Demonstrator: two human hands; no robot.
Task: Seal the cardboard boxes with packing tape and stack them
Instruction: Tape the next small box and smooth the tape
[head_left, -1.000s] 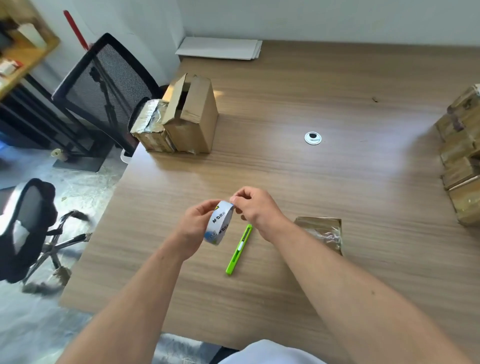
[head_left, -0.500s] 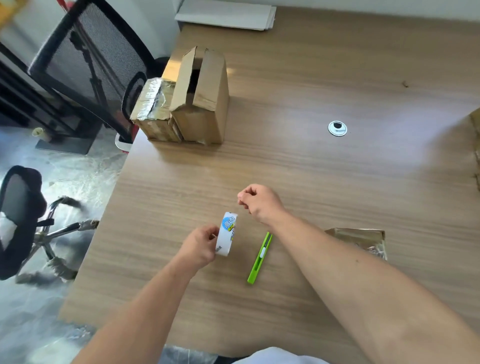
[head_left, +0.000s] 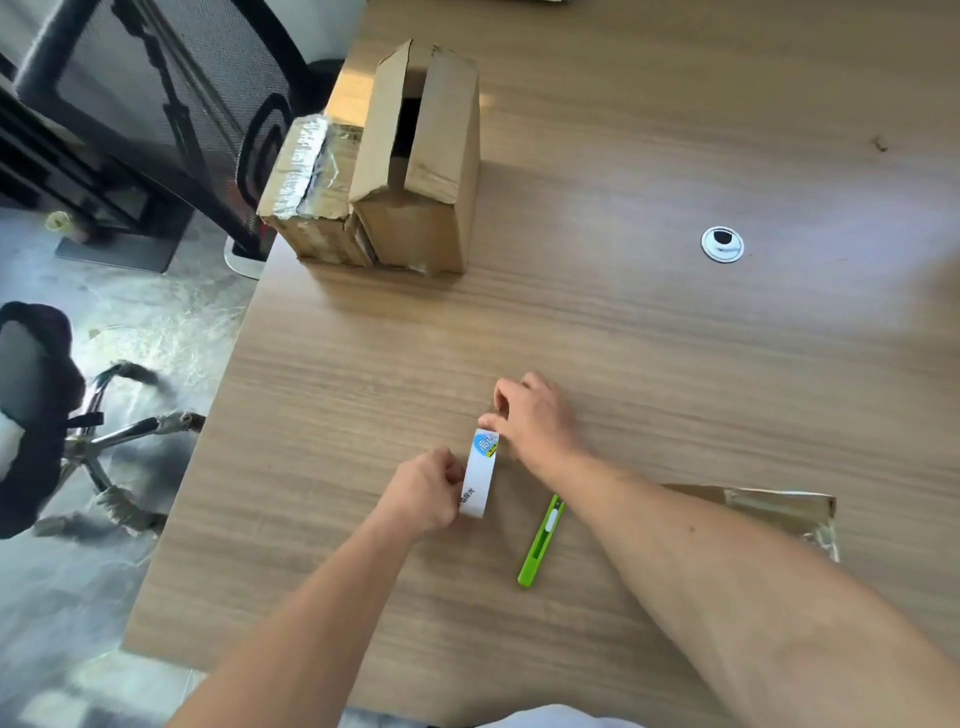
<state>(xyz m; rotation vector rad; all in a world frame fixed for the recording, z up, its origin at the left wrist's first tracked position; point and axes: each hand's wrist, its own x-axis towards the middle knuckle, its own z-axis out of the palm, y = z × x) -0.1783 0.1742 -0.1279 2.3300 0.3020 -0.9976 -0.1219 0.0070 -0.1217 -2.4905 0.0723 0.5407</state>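
A white-labelled roll of packing tape (head_left: 480, 474) stands on edge above the wooden table (head_left: 649, 338). My left hand (head_left: 423, 493) grips its near side. The curled fingers of my right hand (head_left: 535, 421) pinch at the roll's far top edge. A taller cardboard box (head_left: 421, 161) with its top flaps ajar stands at the table's far left edge. Touching its left side is a lower box (head_left: 311, 200) covered with shiny tape.
A green utility knife (head_left: 540, 543) lies on the table under my right forearm. A flattened, taped piece of cardboard (head_left: 769, 512) lies at the right. A round cable grommet (head_left: 722, 244) sits in the tabletop. Two office chairs (head_left: 156, 104) stand off the left edge.
The view has tilted down and left, so the boxes at the right have left the frame. My right hand has come back onto the roll's top edge after being apart from it.
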